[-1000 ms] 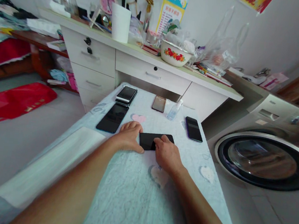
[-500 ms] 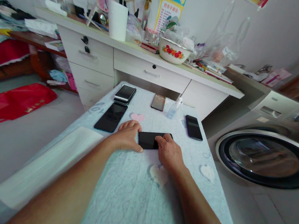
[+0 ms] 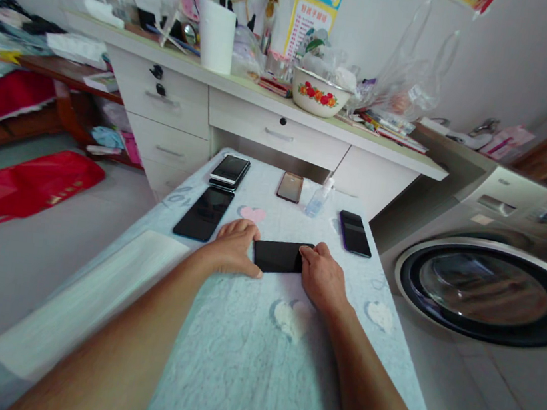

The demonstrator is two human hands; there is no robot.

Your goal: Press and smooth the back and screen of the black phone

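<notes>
A black smartphone point(image 3: 277, 257) lies crosswise on the cloth-covered table, its dark screen facing up. My left hand point(image 3: 235, 248) braces the phone's left end, thumb at the near corner and fingers at the far one. At the right end, my right hand point(image 3: 322, 272) has its fingers bunched together against the screen and edge; whether something small is pinched in them is hidden. Left of my left hand is a larger black smartphone point(image 3: 204, 213). Behind it sits a stack of phones point(image 3: 230, 168). A dark phone with a purple edge point(image 3: 355, 233) lies to the right.
A phone case point(image 3: 290, 187) and a clear spray bottle point(image 3: 319, 197) are at the table's far side. A white sheet point(image 3: 89, 302) lies along the left edge, beneath my left forearm. Beyond stands a white desk point(image 3: 278, 125) with drawers; a washing machine point(image 3: 492, 261) is on the right.
My right hand has slid rightward across the phone to its right end, uncovering more of the screen. My left hand and the phone have stayed in place.
</notes>
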